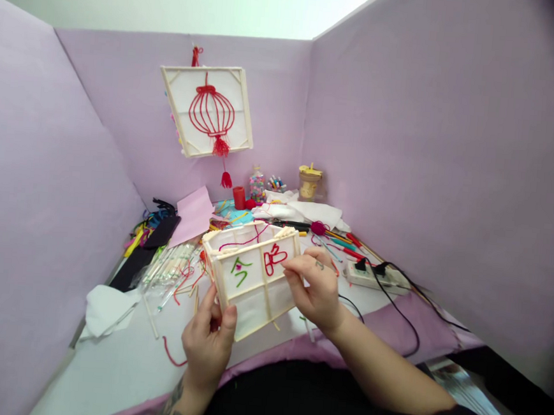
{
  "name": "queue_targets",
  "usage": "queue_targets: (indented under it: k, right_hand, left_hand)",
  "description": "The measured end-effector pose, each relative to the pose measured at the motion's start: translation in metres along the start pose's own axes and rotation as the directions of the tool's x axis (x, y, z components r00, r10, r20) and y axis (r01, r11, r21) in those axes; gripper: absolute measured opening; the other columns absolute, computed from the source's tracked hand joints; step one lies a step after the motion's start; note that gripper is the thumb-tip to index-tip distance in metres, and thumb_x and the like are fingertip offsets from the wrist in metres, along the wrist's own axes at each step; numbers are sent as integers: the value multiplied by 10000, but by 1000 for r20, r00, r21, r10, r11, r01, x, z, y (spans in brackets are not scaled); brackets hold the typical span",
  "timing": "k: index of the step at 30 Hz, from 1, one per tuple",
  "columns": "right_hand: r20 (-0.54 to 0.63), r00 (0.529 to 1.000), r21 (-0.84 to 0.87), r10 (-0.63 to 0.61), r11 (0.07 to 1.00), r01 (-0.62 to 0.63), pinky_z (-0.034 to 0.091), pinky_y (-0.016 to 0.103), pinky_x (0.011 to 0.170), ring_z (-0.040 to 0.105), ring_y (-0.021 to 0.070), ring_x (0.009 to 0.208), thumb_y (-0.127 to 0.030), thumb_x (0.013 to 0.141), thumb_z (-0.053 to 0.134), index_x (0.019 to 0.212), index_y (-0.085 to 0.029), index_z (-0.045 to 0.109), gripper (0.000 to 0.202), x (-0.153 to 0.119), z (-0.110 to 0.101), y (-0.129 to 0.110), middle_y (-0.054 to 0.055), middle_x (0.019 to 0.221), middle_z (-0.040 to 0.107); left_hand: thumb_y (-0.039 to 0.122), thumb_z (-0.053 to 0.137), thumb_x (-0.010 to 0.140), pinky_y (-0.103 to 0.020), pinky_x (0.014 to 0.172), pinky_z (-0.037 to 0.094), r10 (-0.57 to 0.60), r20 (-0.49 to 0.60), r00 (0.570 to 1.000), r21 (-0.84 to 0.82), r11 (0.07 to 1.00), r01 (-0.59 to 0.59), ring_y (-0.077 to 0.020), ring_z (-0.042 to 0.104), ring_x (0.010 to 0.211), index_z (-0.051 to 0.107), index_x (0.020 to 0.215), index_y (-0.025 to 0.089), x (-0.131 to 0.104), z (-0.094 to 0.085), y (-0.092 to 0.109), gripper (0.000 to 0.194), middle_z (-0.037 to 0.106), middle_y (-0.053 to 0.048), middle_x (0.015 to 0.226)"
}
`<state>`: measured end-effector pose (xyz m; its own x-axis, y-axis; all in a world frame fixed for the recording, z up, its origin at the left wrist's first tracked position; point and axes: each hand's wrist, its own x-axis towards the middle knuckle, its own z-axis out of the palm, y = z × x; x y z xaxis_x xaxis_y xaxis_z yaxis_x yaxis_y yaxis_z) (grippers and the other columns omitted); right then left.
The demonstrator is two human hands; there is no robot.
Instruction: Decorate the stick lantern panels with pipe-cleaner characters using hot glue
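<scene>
A box-shaped paper lantern [250,308], framed in pale sticks, is tilted up in front of me. My left hand [209,333] grips its lower left corner, thumb on the front panel. A green character [240,273] made of fuzzy strips, with a small purple dot, sits on the panel's upper left. To its right is a red character [273,260] of similar strips. My right hand [316,287] is pinched at the red character's right edge; what the fingertips hold, if anything, is hidden. A dark pink strand [240,244] lies across the lantern's open top.
A framed panel with a red lantern design [212,113] hangs on the back partition. A power strip [374,276] with black cables lies at right. Bagged sticks [169,272] and white paper [108,309] are at left. A red cup [239,197] and a bead bottle [257,185] stand behind.
</scene>
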<state>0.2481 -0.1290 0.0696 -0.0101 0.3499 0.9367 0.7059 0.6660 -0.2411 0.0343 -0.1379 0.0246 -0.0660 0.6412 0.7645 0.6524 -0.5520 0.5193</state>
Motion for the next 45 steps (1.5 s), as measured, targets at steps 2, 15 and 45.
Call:
queue_targets:
  k: [2,15,45]
  right_hand:
    - [25,999,-82,-29,996,31,436,407,832,544,193,810,-167,892,550,1063,-249,667,222,-1,-1,-1,35,822,624]
    - [-22,997,-224,-70,973,63,416,432,885,442,253,992,-201,850,616,1148,-300,677,321,-9,3,2,67,963,504]
    - [-105,994,14,16,1000,-14,460,435,825,553,221,895,-103,796,643,883,-251,508,218,-8,-3,8,36,931,613]
  left_hand:
    - [354,582,885,-163,489,437,21,-10,1000,-5,1000,-21,-62,505,426,620,1219,116,0,1,-1,412,517,74,530]
    - [377,577,884,-167,486,453,-13,1,1000,-44,999,13,-65,505,432,620,1215,121,-4,3,-7,421,524,76,532]
    - [344,557,907,-157,493,452,56,-3,998,5,998,-56,-60,504,432,595,1255,85,3,-1,3,435,515,74,538]
